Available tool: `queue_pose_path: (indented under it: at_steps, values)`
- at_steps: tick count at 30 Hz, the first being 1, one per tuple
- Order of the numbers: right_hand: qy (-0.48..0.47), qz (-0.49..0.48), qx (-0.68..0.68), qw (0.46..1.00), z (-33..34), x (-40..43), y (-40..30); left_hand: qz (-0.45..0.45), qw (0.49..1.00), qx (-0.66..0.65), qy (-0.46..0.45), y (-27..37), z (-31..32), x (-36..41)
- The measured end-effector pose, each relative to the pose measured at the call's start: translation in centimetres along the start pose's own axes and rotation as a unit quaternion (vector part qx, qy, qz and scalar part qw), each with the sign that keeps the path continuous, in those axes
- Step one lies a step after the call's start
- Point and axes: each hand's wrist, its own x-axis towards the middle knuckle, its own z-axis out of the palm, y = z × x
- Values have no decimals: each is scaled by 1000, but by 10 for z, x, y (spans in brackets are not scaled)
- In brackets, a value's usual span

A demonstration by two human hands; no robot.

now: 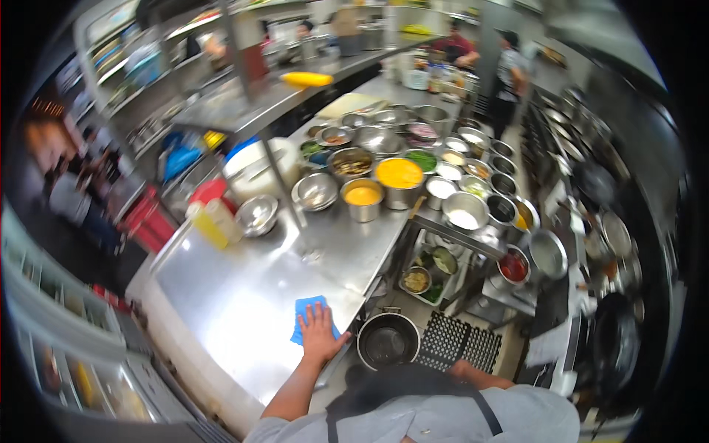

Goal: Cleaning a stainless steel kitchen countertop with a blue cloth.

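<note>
My left hand [320, 335] lies flat with fingers spread on a folded blue cloth [302, 310]. The cloth rests on the stainless steel worktop [221, 299], close to its right edge. My thumb reaches past the cloth toward that edge. My right hand [461, 367] is down beside the dark apron [410, 382], partly hidden by it, and its fingers cannot be made out. On the floor below the edge stands a large dark-lined pot [389, 340], with a black perforated rubber mat [462, 343] to its right.
Squeeze bottles [213, 227] and a steel bowl [257, 216] stand farther up the worktop. Beyond are several food pots, one holding orange sauce [363, 195]. A steel post [279, 177] supports the overhead shelf [266, 111]. The stove line [609, 232] runs along the right. People stand in the background.
</note>
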Motion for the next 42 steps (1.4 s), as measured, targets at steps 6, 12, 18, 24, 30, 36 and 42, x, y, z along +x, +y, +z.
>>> queue_pose_path:
  at_steps: [6,12,18,24,30,36,42]
  values:
    - [180,-232,-246,924,-77,1,-12,33,999,-40,5,-50,-9,-78]
    - [97,-98,110,984,-95,49,-11,-188,980,-47,46,-110,-29,-107]
    - [119,-43,180,975,-113,20,-44,-339,934,-27,113,-196,-35,-45]
    - [144,14,240,960,-98,-10,-53,-409,905,-2,116,-284,-51,45]
    - [160,63,279,945,-75,-43,-59,-485,865,3,128,-368,-62,135]
    - [161,100,295,937,-69,-64,-70,-497,858,6,130,-408,-69,213]
    - [162,114,295,935,-70,-74,-77,-305,947,-19,97,-422,-76,265]
